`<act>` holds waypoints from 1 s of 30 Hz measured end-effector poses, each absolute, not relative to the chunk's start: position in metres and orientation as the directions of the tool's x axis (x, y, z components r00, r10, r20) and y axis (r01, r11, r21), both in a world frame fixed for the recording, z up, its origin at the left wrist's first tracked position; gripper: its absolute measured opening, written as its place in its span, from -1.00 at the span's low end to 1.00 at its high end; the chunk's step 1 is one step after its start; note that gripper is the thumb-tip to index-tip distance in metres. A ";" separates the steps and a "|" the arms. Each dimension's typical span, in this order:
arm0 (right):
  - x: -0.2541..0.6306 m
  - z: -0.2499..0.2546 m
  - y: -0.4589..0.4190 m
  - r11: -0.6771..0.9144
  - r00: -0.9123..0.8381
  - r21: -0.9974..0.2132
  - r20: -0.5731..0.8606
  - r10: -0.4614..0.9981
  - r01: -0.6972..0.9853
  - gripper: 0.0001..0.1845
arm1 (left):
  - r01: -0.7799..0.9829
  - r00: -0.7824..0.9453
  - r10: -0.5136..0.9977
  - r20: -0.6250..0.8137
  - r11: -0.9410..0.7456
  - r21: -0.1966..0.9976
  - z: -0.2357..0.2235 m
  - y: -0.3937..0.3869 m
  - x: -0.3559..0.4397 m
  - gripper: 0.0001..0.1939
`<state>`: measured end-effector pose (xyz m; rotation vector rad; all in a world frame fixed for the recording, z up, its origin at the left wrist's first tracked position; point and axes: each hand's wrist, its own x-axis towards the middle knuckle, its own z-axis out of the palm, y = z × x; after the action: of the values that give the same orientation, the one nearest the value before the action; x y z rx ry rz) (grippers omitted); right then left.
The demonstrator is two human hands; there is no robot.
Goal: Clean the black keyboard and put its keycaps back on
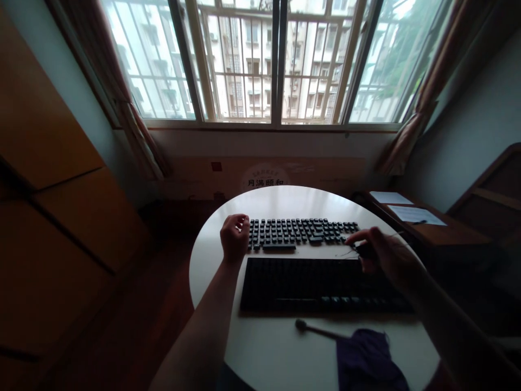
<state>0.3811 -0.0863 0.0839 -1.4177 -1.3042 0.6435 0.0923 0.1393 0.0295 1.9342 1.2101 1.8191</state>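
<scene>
My left hand (235, 237) rests on the white table in a loose fist, beside the left end of the rows of loose black keycaps (285, 231). No object shows in its curled fingers. Over the right end of a black keyboard (301, 282), my right hand (380, 252) is closed on a small dark tool (365, 250) with thin wires, which looks like a keycap puller. Its index finger points toward the rightmost keycaps. The keyboard lies in shadow, with some keys showing along its near edge. My right hand covers part of its far right side.
A brush (315, 329) lies nearer me, its handle end under a purple cloth (364, 358). The round white table (214, 255) has a curved edge. At the right is a wooden desk (456, 233) with papers (417, 214) and a pen. Windows and curtains are beyond.
</scene>
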 end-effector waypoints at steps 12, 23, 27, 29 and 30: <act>0.338 -0.008 -0.107 0.077 0.229 -0.997 0.072 0.971 -0.013 -0.78 | 0.347 -0.026 0.714 0.700 -0.650 0.676 0.035 0.129 0.101 -0.87; 0.333 -0.016 -0.108 0.016 0.278 -0.996 0.042 0.960 0.093 -0.78 | 0.305 0.535 0.514 0.671 -0.858 0.414 0.043 0.086 0.131 -0.87; 0.331 -0.015 -0.106 0.009 0.307 -0.995 0.040 0.951 0.103 -0.78 | 0.231 0.856 0.328 0.400 -0.935 0.270 0.032 0.051 0.155 -0.61; 0.332 -0.017 -0.107 0.020 0.297 -0.989 0.063 0.953 0.144 -0.78 | 0.222 0.902 0.294 0.317 -0.944 0.243 0.020 0.044 0.163 -0.52; 0.333 -0.019 -0.108 0.028 0.291 -0.985 0.078 0.954 0.172 -0.78 | 0.221 0.917 0.283 0.280 -0.947 0.233 0.015 0.043 0.165 -0.49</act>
<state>0.3325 -0.1080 -0.0188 -1.4163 -1.1231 0.8620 0.1653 0.0426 0.0147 2.8812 0.3823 0.4642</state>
